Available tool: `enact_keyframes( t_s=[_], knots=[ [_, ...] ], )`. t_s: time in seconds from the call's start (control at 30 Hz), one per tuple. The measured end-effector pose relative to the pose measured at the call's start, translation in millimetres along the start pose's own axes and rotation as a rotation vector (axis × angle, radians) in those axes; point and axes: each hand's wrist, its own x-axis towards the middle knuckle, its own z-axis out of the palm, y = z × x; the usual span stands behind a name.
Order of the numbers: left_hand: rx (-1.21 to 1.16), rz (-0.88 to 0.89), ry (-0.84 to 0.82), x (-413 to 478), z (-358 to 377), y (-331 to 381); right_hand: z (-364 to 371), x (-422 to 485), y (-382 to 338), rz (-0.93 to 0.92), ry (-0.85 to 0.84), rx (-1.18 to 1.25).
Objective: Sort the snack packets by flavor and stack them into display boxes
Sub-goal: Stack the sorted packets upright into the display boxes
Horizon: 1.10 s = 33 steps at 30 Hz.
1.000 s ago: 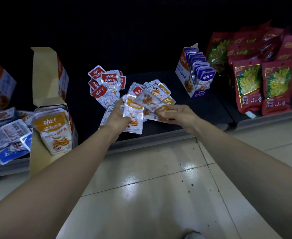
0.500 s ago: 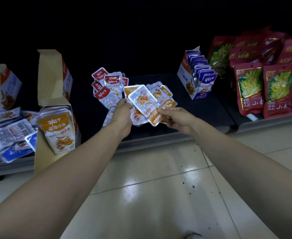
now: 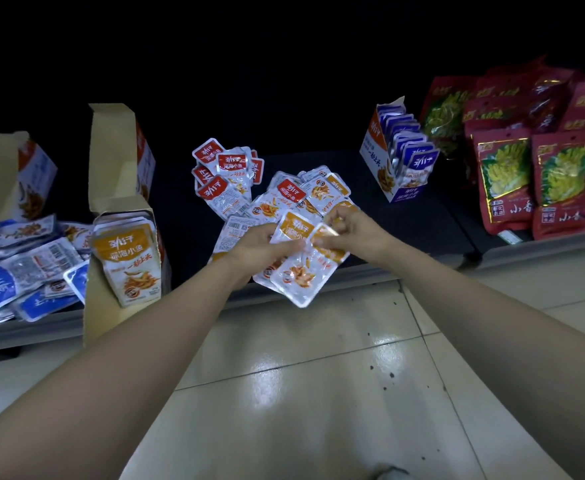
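Dropped lower and closer since a moment ago: orange packets (image 3: 301,271), now fanned over the shelf (image 3: 422,216) edge at frame centre. Gripped from the left by left hand (image 3: 260,244), fingers curled over them; pinched at the top by right hand (image 3: 357,230), perhaps on a single packet. Just behind, loose mixed pile (image 3: 305,195). Further back, red packets (image 3: 225,174); orange display box (image 3: 126,261) at left; blue display box (image 3: 398,157) at upper right.

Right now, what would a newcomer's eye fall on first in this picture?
The left hand and right hand hold a fan of shiny orange-labelled foil snack packets at the centre. Behind them lies a pile of red-labelled foil packets; large red bags with yellow pictures stand at the far right.
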Motion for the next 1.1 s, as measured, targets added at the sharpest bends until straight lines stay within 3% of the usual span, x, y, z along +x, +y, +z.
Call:
enact_keyframes(
  t_s=[0.13, 0.4, 0.47, 0.53, 0.67, 0.73, 0.87, 0.97, 1.03, 1.1],
  knots=[
    [-0.018, 0.062, -0.008, -4.5, 2.4, 4.6, 8.9, 3.5, -14.0, -0.116, 0.224, 0.084],
    [-0.122, 0.121, -0.032, -17.5, -1.1, 14.2, 34.4, 2.5, -35.2, -0.252, 0.304, 0.064],
    [-0.12, 0.144, 0.025, -25.4, -9.2, 17.0, 36.8, 1.7, -43.6, -0.174, 0.245, 0.109],
    [-0.121, 0.177, 0.068, -35.3, -23.4, 17.1, 41.5, 1.2, -51.0, -0.078, 0.053, 0.275],
    [-0.027, 0.273, 0.123, -68.9, -51.8, 17.3, 73.7, 4.9, -69.3, -0.141, -0.191, 0.281],
    [0.107, 0.349, 0.255, -85.9, -70.5, 17.9, 96.8, 6.7, -88.3, -0.193, -0.19, 0.284],
    [0.209, 0.421, 0.75, -118.6, -126.1, 6.3, 140.7, 18.4, -121.9, -0.255, -0.088, 0.371],
    [0.358, 0.205, 0.908, -135.0, -155.2, -24.9, 174.1, 25.4, -133.0, -0.284, -0.087, 0.374],
    [0.31, 0.007, 0.781, -139.8, -160.9, -47.7, 193.5, 24.4, -132.0, -0.289, -0.102, 0.3],
    [0.226, -0.042, 0.647, -145.1, -160.7, -61.9, 207.5, 25.3, -125.0, -0.31, -0.097, 0.216]
  ],
)
